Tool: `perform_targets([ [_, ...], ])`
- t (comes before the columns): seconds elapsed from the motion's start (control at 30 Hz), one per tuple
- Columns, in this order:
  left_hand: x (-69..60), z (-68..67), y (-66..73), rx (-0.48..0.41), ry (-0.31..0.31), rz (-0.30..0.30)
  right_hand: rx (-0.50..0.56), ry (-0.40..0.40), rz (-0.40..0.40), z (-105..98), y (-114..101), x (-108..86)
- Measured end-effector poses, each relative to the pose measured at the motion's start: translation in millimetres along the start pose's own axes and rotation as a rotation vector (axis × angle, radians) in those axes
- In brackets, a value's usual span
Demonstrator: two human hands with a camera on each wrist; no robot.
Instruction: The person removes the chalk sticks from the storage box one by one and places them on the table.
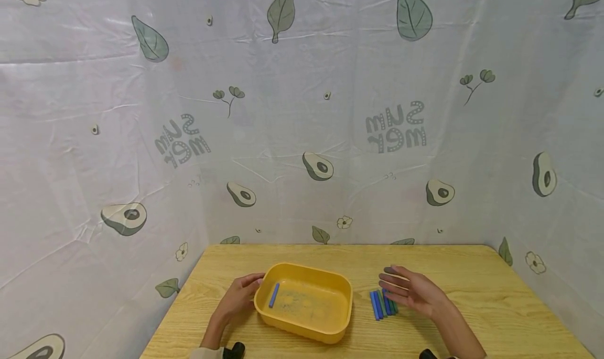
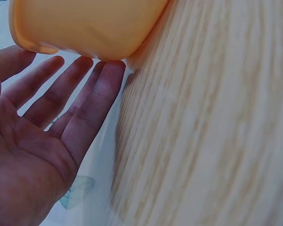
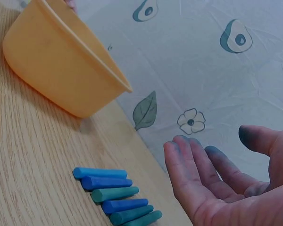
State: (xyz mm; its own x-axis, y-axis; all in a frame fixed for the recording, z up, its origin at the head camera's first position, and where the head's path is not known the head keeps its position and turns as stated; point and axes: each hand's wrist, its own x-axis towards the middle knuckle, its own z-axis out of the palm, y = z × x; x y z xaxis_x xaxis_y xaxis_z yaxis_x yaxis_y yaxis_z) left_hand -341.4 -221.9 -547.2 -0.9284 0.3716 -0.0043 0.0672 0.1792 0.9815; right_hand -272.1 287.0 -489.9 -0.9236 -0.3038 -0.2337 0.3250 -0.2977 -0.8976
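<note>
A yellow plastic tub stands on the table, with one blue chalk stick lying at its left inside and dusty marks on its floor. My left hand touches the tub's left side with nearly straight fingertips, as the left wrist view shows too. To the right of the tub lies a row of several blue and green chalk sticks, side by side. Over the right end of that row is my right hand, fingers extended and apart, holding nothing. Dark blue-green smudges cover its fingertips.
The light wood table carries the tub and chalk. Behind it and at both sides hangs a pale sheet printed with leaves, avocados and flowers.
</note>
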Motion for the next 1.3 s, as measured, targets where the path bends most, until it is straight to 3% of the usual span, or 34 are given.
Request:
perform_targets([
  [0.3, 0.1, -0.9, 0.0, -0.006, 0.007, 0.008, -0.036, -0.022, -0.009, 16.3, -4.0, 8.0],
  [0.57, 0.8, -1.9, -1.0, 0.001, 0.007, 0.002, -0.077, 0.025, -0.007, 35.1, -9.2, 14.4],
  [0.73, 3.0, -1.9, -1.5, 0.003, 0.008, 0.005, -0.073, 0.012, -0.011, 42.4, -11.4, 19.1],
  [0.93, 3.7, -0.9, -2.3, -0.003, 0.009, 0.008, -0.065, -0.020, -0.019, 50.3, -8.3, 23.3],
  [1.3, 1.9, -0.8, -2.4, -0.009, 0.001, 0.005, -0.078, -0.004, -0.029, 75.1, -2.6, 33.6],
])
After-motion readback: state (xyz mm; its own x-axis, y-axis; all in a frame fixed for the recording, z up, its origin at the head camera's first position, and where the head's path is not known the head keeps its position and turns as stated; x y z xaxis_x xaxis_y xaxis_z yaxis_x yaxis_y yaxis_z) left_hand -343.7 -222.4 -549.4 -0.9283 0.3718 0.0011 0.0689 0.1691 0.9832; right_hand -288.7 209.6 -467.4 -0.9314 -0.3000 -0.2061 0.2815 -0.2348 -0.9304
